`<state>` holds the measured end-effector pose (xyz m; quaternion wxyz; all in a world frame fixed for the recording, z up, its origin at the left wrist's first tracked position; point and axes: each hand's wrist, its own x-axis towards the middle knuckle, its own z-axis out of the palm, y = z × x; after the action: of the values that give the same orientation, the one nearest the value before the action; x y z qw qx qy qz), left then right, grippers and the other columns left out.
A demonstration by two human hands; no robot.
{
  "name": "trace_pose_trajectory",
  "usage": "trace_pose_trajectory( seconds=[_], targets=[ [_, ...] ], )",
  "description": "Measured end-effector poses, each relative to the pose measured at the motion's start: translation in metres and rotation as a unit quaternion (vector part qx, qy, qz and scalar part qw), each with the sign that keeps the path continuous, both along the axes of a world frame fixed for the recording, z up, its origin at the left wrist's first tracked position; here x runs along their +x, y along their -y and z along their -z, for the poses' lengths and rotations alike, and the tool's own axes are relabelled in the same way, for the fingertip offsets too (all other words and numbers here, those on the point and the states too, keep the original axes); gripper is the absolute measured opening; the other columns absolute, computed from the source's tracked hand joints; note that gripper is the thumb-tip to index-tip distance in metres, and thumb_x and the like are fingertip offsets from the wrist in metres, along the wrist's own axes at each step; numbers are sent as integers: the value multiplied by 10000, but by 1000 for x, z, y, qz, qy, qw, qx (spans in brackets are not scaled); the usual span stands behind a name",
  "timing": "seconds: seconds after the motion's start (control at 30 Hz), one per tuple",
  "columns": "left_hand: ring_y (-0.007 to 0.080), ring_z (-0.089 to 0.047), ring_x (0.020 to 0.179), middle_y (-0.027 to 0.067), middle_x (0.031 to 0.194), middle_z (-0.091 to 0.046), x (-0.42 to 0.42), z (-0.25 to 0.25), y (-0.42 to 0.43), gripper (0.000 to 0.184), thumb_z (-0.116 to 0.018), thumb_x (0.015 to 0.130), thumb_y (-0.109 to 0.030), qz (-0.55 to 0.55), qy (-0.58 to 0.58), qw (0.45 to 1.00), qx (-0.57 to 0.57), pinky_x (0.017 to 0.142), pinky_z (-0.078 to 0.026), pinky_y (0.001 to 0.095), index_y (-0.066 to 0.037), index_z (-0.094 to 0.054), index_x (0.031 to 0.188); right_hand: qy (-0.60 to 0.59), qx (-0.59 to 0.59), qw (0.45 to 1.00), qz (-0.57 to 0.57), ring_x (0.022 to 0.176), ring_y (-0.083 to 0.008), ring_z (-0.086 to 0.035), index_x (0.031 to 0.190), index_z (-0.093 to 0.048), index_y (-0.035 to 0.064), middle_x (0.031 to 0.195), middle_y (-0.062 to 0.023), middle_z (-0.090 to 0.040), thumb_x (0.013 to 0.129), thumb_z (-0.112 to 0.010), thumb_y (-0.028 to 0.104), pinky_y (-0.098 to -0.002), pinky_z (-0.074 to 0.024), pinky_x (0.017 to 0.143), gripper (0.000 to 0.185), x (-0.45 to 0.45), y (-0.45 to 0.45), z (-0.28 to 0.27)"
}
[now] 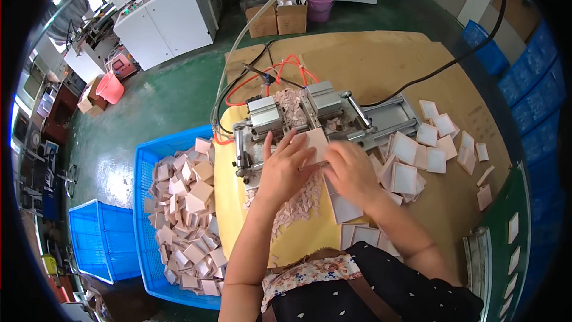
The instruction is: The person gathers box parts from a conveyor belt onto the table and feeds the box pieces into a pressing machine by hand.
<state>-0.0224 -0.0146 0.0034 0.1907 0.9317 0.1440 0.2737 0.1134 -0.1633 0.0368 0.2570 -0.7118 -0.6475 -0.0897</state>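
A small square pink box piece (316, 145) is at the front of the metal clamping machine (325, 98), between my two hands. My left hand (283, 170) holds its left side, with the thumb low and the other fingers spread toward the machine. At its right lower edge is my right hand (353, 173), its fingers curled in against the piece and slightly blurred. Pink scraps (298, 206) lie on the yellow board (232, 203) below the hands. White-faced square pieces (405, 149) are piled to the right of my right hand.
A blue basket (143, 226) full of pink pieces stands at the left, beside another blue crate (98, 238). Red air hoses (292, 62) and a black cable (441, 68) run over the brown table (369, 53). Blue crates (539, 107) are stacked at the right.
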Motion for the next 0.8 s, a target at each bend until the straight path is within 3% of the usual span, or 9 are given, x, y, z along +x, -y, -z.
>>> trace_pose_trajectory(
  seconds=[0.07, 0.17, 0.27, 0.33, 0.43, 0.53, 0.6, 0.73, 0.8],
  targets=[
    [321, -447, 1424, 126, 1400, -610, 5, -12, 0, 385, -854, 705, -223, -2, -13, 1000, -9, 1202, -186, 581, -138, -704, 1049, -137, -160, 962, 172, 920, -328, -697, 963, -629, 33, 977, -166, -706, 873, -721, 271, -473, -534, 732, 271, -24, 31, 22],
    [345, -466, 1353, 144, 1299, -594, 22, -21, 0, 485, -852, 679, -196, 18, -71, 995, -64, 1193, -196, 582, -112, -600, 1085, -82, -291, 939, 165, 756, -339, -701, 917, -661, 70, 808, -137, -707, 878, -725, 286, -474, -539, 642, 229, -54, 61, 74],
    [368, -498, 1250, 147, 1267, -562, 14, -27, -2, 580, -863, 648, -177, 31, 33, 998, -37, 1173, -229, 559, -110, -575, 1147, -326, -217, 910, 134, 774, -285, -713, 941, -660, 39, 854, -146, -718, 915, -696, 192, -404, -558, 683, 160, -59, 62, 61],
    [370, -501, 1230, 144, 1286, -564, -17, -41, -10, 688, -876, 651, -165, -87, 35, 995, -46, 1112, -291, 528, -108, -567, 1263, -682, -96, 725, -15, 813, -195, -703, 1055, -631, 23, 957, -99, -716, 982, -641, 117, -351, -559, 698, 119, -47, 67, 55],
    [432, -335, 1423, 248, 1525, -349, -55, -44, -20, 928, -878, 736, -241, -286, 0, 958, 29, 1178, -188, 572, -67, -385, 1503, -779, 73, 621, -56, 1015, -222, -698, 1280, -543, 17, 1154, -106, -680, 1025, -578, 87, -369, -592, 885, 266, -37, 42, 31],
    [440, -286, 1471, 266, 1553, -320, -50, -35, -13, 965, -877, 747, -357, -202, 1, 979, 34, 1194, -138, 602, -77, -374, 1521, -830, 95, 547, -58, 1035, -227, -702, 1277, -529, 8, 1151, -120, -687, 1041, -572, 129, -353, -589, 921, 268, -23, -1, 70],
    [377, -309, 1486, 166, 1556, -391, -30, -31, 3, 764, -864, 739, -403, -94, -11, 995, -33, 1197, -140, 609, -214, -559, 1412, -822, 94, 561, -30, 977, -224, -721, 1227, -551, 6, 1107, -122, -704, 1048, -562, 135, -345, -605, 875, 221, -23, -16, 83],
    [356, -374, 1466, 130, 1478, -544, 0, 1, -2, 486, -873, 715, -316, -14, -25, 999, -40, 1213, -117, 593, -217, -712, 1163, -731, 10, 679, 65, 818, -252, -741, 1099, -612, 13, 1024, -127, -737, 1030, -579, 148, -357, -599, 686, 155, -13, 1, 77],
    [356, -371, 1468, 129, 1492, -532, 6, -8, -3, 447, -872, 702, -278, -19, -40, 999, -13, 1213, -109, 599, -198, -699, 1106, -257, -189, 942, 100, 889, -275, -711, 1004, -649, 23, 1017, -140, -712, 936, -657, 135, -359, -581, 726, 131, -13, 23, 69]
  ],
)
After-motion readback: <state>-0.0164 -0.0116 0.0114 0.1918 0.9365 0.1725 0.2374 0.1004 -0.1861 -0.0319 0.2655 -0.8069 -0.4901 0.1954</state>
